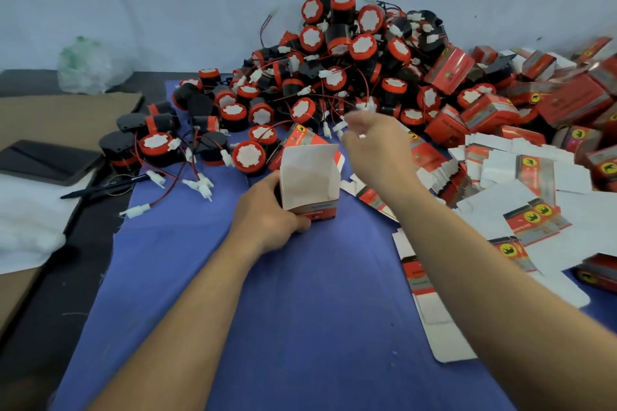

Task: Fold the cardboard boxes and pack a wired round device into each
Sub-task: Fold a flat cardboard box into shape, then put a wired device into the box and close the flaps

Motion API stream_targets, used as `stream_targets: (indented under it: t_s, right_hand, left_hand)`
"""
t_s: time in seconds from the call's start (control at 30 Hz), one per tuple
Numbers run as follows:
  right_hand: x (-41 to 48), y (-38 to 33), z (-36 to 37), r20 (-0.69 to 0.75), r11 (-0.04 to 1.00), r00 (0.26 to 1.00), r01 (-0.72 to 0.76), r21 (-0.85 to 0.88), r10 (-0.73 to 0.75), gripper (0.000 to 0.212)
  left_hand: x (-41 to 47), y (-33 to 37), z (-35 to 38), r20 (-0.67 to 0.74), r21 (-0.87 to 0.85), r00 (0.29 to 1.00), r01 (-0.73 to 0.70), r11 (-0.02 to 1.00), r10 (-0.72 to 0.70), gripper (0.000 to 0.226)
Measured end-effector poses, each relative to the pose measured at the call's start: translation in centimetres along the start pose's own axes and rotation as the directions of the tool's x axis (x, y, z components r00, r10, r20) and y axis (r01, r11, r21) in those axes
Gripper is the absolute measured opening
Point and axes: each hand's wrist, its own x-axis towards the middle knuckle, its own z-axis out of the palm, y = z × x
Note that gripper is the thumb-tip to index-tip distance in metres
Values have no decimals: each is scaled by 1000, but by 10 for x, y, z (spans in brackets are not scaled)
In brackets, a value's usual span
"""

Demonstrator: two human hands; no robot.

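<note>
My left hand [267, 210] grips a folded red and white cardboard box [309, 182] that stands on the blue cloth [283, 310] with its top flaps open and nothing visible inside. My right hand [374, 140] hovers above and behind the box, blurred, fingers loosely curled, close to white wire connectors [337, 125]; whether it pinches one is unclear. A big heap of round black and red wired devices [334, 63] lies just beyond both hands.
Flat unfolded box blanks [521, 183] spread to the right, with closed red boxes [567, 100] piled behind them. A dark tablet [46, 160], a pen [103, 188] and brown cardboard [66, 113] lie at the left. A plastic bag [90, 67] sits by the wall.
</note>
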Motion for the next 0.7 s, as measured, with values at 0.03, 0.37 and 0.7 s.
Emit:
stream_targets:
  t_s: [0.03, 0.37, 0.7]
  right_hand:
    - [21, -6, 6, 48, 1000, 999, -8, -26, 9, 37]
    - [125, -39, 70, 445, 854, 895, 238, -462, -8, 51]
    - [104, -8, 13, 21, 952, 981, 190, -239, -191, 58]
  left_hand:
    - [0, 0, 0, 0, 0, 1000, 3, 1000, -3, 73]
    - [8, -4, 3, 18, -5, 1000, 21, 1000, -21, 64]
    - [6, -6, -2, 50, 13, 999, 16, 1000, -17, 67]
